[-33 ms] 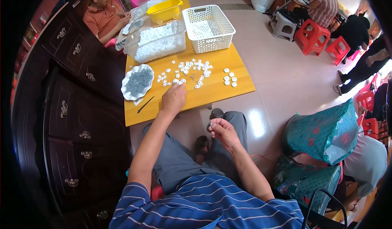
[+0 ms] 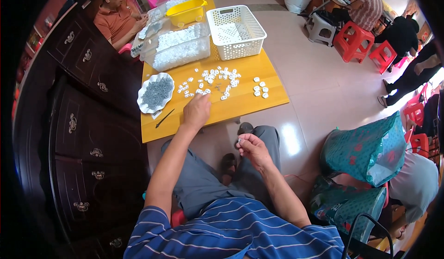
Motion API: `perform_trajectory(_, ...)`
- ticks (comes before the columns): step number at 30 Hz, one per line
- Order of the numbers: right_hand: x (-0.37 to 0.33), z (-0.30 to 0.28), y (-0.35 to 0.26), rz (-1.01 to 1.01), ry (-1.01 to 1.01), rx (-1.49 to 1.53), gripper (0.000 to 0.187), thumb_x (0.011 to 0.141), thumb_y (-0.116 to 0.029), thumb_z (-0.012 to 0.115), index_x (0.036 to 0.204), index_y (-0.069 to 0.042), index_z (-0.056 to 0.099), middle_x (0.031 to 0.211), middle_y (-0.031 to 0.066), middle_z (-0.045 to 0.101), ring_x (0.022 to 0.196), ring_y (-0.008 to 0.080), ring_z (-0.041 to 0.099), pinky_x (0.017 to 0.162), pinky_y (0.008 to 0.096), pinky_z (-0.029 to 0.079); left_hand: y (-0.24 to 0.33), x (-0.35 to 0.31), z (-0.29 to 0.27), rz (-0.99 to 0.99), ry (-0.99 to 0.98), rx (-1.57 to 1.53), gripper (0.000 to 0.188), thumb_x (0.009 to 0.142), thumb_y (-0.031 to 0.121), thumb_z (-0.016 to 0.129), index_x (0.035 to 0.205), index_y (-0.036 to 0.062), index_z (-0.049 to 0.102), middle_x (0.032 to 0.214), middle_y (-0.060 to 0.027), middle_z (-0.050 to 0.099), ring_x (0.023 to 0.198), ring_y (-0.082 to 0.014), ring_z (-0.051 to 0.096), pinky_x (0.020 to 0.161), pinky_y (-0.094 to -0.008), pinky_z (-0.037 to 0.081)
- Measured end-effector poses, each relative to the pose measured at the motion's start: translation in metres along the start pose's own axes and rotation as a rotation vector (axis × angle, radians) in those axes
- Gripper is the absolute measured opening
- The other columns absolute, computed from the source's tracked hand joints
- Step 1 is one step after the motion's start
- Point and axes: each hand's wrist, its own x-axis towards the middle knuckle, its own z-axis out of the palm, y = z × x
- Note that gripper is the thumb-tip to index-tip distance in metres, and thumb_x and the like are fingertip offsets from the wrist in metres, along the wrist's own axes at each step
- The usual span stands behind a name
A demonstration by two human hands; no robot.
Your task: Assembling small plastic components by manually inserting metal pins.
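My left hand (image 2: 197,112) reaches over the near edge of the yellow table (image 2: 173,125). Its fingers curl down among small white plastic pieces with dark holes (image 2: 206,92); whatever lies under the fingertips is hidden. Lower and to the right, above my lap, my right hand (image 2: 255,151) is closed in a pinch. A tiny light-coloured piece (image 2: 239,141) shows at its fingertips, too small to name. More of the white pieces are scattered over the middle of the table, around some small grey parts (image 2: 218,87). Several white pieces (image 2: 257,88) form a separate group at the right.
A scalloped white dish (image 2: 169,103) of grey screw-like parts sits left, near a thin dark tool (image 2: 165,118). Behind are a clear bin (image 2: 187,62), yellow basin (image 2: 185,12) and white basket (image 2: 240,52). Dark drawers (image 2: 92,120) border the left; teal bags (image 2: 356,150) stand right. Others sit nearby.
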Motion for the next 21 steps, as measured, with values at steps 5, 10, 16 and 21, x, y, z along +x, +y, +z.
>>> perform_trajectory(5, 0.001, -0.002, 0.001, -0.004, -0.018, -0.004, 0.013, 0.102, -0.013, 0.065, 0.113, -0.009, 0.065, 0.092, 0.0035, 0.071, 0.074, 0.0087, 0.064, 0.068, 0.0226, 0.053, 0.001, 0.012, 0.007, -0.005, -0.003, 0.038, 0.028, 0.096, 0.017, 0.065, 0.122, 0.0077, 0.070, 0.108, -0.0147, 0.068, 0.098, -0.0367, 0.067, 0.083, -0.0473, 0.055)
perform_trajectory(10, 0.001, -0.004, 0.000, -0.007, -0.019, -0.019, 0.012, 0.101, -0.014, 0.066, 0.112, -0.009, 0.065, 0.093, 0.0025, 0.071, 0.075, 0.0081, 0.063, 0.069, 0.0223, 0.053, 0.002, 0.016, 0.014, -0.018, -0.036, 0.078, 0.029, 0.096, 0.017, 0.064, 0.123, 0.0085, 0.069, 0.108, -0.0141, 0.067, 0.099, -0.0359, 0.067, 0.083, -0.0469, 0.055)
perform_trajectory(16, 0.001, -0.001, -0.003, 0.000, -0.003, -0.038, 0.012, 0.101, -0.015, 0.067, 0.111, -0.009, 0.065, 0.092, 0.0013, 0.070, 0.075, 0.0076, 0.063, 0.069, 0.0216, 0.052, 0.003, 0.012, 0.017, 0.005, -0.009, 0.108, 0.028, 0.096, 0.018, 0.064, 0.122, 0.0086, 0.070, 0.104, -0.0134, 0.066, 0.098, -0.0352, 0.067, 0.081, -0.0472, 0.055)
perform_trajectory(21, 0.000, 0.000, -0.001, 0.005, -0.034, -0.023, 0.011, 0.101, -0.014, 0.066, 0.111, -0.009, 0.065, 0.092, 0.0003, 0.069, 0.076, 0.0072, 0.062, 0.070, 0.0216, 0.052, 0.008, -0.002, 0.014, -0.007, -0.067, 0.106, 0.026, 0.096, 0.017, 0.065, 0.120, 0.0088, 0.070, 0.098, -0.0127, 0.064, 0.094, -0.0349, 0.066, 0.079, -0.0480, 0.054)
